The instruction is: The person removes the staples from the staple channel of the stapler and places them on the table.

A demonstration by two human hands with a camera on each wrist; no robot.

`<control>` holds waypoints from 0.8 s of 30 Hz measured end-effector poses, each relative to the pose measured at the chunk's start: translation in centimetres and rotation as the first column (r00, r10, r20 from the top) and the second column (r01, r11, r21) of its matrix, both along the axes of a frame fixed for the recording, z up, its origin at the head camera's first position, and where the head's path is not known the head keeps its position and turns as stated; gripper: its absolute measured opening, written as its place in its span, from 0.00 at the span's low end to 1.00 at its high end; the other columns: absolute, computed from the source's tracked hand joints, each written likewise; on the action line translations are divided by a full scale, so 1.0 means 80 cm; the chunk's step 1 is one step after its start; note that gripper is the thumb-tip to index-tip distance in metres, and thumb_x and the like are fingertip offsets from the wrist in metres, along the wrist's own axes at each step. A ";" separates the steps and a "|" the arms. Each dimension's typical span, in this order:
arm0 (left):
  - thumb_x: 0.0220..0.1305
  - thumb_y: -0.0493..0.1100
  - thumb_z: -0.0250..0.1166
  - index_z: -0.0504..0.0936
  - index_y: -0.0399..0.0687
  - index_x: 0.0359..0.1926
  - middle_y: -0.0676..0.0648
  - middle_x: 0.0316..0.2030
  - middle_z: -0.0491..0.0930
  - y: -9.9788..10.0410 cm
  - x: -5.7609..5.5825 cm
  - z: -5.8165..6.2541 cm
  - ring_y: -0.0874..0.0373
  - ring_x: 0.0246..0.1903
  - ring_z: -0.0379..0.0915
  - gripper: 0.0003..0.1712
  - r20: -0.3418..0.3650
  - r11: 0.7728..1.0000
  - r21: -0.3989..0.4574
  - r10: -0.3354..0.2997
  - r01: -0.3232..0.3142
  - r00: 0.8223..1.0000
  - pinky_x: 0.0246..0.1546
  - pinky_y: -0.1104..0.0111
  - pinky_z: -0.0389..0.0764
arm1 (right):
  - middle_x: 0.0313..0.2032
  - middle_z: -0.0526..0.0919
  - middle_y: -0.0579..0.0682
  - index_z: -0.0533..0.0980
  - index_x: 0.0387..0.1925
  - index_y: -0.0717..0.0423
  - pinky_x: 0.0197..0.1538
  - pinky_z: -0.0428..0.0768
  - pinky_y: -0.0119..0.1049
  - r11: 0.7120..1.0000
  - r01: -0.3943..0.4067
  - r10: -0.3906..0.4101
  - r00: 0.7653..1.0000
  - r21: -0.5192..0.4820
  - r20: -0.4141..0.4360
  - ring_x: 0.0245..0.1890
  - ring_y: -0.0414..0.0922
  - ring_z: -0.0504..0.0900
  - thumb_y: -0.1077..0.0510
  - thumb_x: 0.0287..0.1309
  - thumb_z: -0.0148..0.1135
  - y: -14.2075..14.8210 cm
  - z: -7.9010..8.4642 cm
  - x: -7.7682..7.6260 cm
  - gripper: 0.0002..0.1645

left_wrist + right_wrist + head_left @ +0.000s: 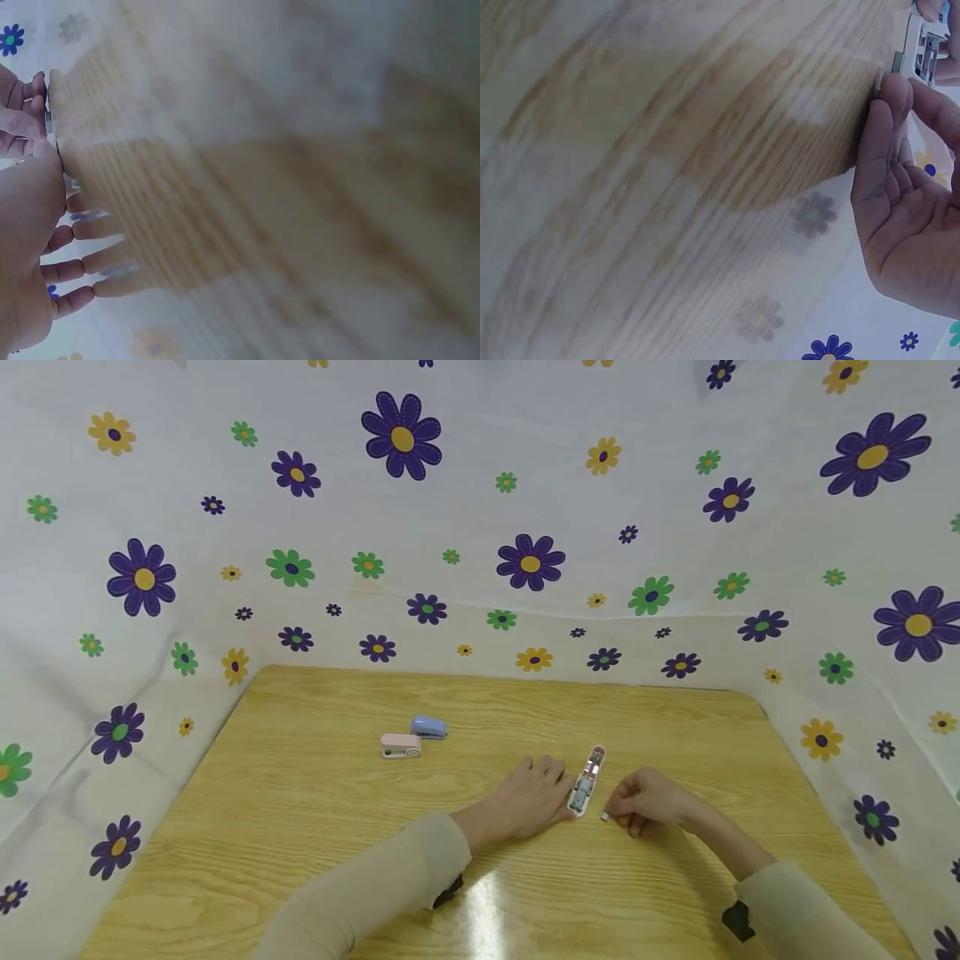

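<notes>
An unfolded mini stapler [587, 783], pale-rimmed with metal parts inside, lies on the wooden table between both hands. My left hand [534, 797] rests palm down against its left side, fingers extended to the tabletop; the left wrist view shows those fingertips [73, 301] on the wood. To the right of the stapler, my right hand [651, 802] pinches a small silvery strip of staples [605, 816] between thumb and fingertips, just above or on the table. In the right wrist view the strip [898, 61] sticks out beyond the fingertips, close to the stapler [928, 56].
Farther back and left stand a pink mini stapler [401, 745] and a blue one [429, 727], side by side. A flower-printed white sheet [465, 510] walls in the wooden table [300, 793] at the back and both sides.
</notes>
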State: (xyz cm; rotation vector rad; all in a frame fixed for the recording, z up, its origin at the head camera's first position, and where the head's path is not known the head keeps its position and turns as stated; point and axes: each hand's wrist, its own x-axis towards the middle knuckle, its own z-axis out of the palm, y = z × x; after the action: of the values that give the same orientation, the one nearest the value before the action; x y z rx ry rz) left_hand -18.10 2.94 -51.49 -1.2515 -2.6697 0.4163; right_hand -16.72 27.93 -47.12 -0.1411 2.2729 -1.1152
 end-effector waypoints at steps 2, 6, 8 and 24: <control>0.79 0.74 0.39 0.72 0.58 0.65 0.53 0.59 0.76 -0.005 0.001 -0.001 0.60 0.53 0.73 0.35 0.008 1.000 0.021 -0.006 0.006 1.000 0.50 0.68 0.78 | 0.27 0.84 0.47 0.82 0.40 0.64 0.28 0.81 0.32 1.000 0.014 -0.014 1.000 0.008 -0.014 0.25 0.40 0.83 0.55 0.71 0.67 0.000 0.002 0.002 0.13; 0.78 0.74 0.42 0.71 0.55 0.69 0.51 0.63 0.76 -0.021 0.005 0.000 0.58 0.60 0.74 0.37 0.082 0.997 0.077 -0.018 0.012 0.996 0.56 0.64 0.80 | 0.30 0.85 0.50 0.81 0.46 0.65 0.32 0.84 0.35 1.000 0.030 -0.030 0.998 -0.005 -0.051 0.28 0.42 0.83 0.53 0.73 0.65 -0.002 0.009 0.008 0.17; 0.77 0.74 0.44 0.70 0.55 0.72 0.51 0.64 0.76 -0.034 0.008 0.001 0.57 0.62 0.74 0.39 0.128 0.995 0.104 -0.022 0.009 0.991 0.59 0.63 0.79 | 0.30 0.85 0.51 0.81 0.48 0.66 0.33 0.85 0.36 0.999 0.028 -0.030 0.997 -0.026 -0.074 0.29 0.43 0.83 0.52 0.74 0.64 -0.005 0.014 0.012 0.18; 0.78 0.59 0.59 0.77 0.48 0.66 0.46 0.59 0.80 -0.201 0.017 0.038 0.48 0.62 0.76 0.27 0.206 0.946 0.322 -0.019 -0.049 0.978 0.63 0.52 0.78 | 0.33 0.84 0.55 0.82 0.48 0.61 0.29 0.78 0.31 0.993 -0.048 0.002 0.919 -0.108 -0.395 0.24 0.38 0.77 0.55 0.73 0.64 -0.096 0.037 0.030 0.12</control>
State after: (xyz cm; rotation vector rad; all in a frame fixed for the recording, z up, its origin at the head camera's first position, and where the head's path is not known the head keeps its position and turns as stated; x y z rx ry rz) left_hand -16.74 -13.16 -48.43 -1.2291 -2.7654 -0.1620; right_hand -14.30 20.28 -44.15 -0.4805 2.5437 -1.3004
